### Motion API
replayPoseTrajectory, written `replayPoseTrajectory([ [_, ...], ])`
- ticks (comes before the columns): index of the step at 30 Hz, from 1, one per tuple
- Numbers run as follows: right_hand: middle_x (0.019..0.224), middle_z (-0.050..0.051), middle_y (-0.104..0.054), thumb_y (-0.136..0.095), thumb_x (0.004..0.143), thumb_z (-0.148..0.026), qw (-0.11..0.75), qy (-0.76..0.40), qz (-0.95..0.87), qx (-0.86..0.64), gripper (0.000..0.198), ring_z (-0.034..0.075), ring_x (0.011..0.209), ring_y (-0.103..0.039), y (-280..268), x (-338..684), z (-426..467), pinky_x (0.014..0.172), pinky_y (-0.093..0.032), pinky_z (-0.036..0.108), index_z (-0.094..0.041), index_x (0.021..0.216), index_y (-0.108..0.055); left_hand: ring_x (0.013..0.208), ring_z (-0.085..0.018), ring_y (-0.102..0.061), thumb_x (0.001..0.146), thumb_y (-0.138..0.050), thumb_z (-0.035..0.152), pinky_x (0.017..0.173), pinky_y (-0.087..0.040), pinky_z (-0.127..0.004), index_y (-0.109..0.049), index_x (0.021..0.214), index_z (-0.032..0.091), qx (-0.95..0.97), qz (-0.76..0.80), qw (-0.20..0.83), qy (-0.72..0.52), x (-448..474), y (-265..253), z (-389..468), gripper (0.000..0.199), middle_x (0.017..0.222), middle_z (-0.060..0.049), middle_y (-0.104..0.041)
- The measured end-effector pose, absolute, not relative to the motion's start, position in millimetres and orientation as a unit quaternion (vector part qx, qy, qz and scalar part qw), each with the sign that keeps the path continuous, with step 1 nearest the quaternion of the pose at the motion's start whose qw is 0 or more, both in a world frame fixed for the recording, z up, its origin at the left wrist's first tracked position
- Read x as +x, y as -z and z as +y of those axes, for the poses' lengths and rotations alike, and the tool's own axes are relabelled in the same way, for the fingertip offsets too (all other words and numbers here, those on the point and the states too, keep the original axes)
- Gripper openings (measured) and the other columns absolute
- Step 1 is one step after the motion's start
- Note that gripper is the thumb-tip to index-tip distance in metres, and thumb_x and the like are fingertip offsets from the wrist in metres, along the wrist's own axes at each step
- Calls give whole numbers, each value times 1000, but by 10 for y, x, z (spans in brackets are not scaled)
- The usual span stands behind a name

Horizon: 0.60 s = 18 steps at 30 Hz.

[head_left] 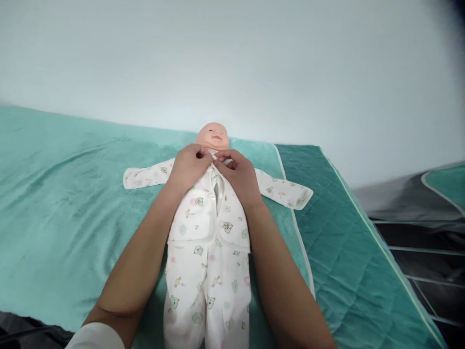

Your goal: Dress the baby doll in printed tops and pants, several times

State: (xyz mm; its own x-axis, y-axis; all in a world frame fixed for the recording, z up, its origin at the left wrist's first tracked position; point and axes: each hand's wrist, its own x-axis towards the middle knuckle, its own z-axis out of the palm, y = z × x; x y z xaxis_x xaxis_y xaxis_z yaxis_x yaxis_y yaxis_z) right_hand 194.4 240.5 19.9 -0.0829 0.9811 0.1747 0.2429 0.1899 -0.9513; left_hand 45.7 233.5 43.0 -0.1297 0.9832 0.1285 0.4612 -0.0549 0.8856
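- I see soft, diffuse light on the wall [218,63].
- Upper right corner: dark, blurred.
- Deep shadow around metal bars [428,251].
- Clothing [194,220] print: slightly smeared in my view.

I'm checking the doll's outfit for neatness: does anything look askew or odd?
The jacket: its front gapes beside a seemingly unfastened button, just below the left hand and right hand, so its edges don't meet. Nothing looks spilled or damaged.

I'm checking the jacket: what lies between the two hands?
In the head view, the upper front of the printed jacket lies between left hand and right hand, below the doll's head.
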Motion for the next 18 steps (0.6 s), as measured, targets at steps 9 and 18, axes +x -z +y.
replayPoseTrajectory([
  [9, 92, 1, -69, -53, 81, -20, 514, -324, -624, -491, 19, 14, 70, -55, -96, 1954, 2428, 75, -47, 30, -22, 85, -71, 61, -10, -47, 79, -63, 18, 56, -37, -24, -73, 103, 23, 579, 536, 378, -485, 364, -327, 2364, 26, 74, 3, -54],
  [18, 93, 4, -68, -45, 83, -9, 507, -216, -694, -463, 36, 19, 91, -65, -90, 1964, 2373, 87, -51, 36, -25, 86, -78, 85, -16, -62, 87, -58, 18, 82, -49, -31, -81, 98, 21, 612, 585, 281, -451, 395, -330, 2314, 26, 103, -5, -68],
])
